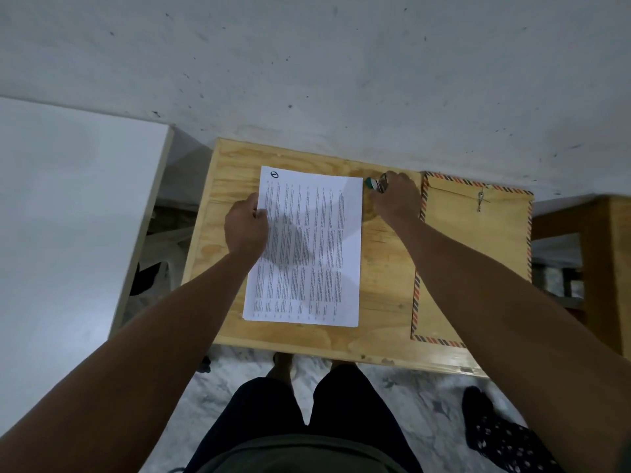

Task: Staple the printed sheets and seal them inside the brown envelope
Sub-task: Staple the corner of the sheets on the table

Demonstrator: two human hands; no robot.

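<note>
Gripping the stapler (377, 183) right of the printed sheets (307, 247), right hand (397, 199) closed, left hand (246, 227) pinching their left edge; stapling, brown envelope (478, 254) sealing both pending.

Dim, cool, flat light throughout. Soft crossed shadows of the arms fall on the sheets (307, 247), so light comes from above and behind. Wide-angle stretch bends the surface (382, 268) edges; printed text blurs, no glare.
</note>
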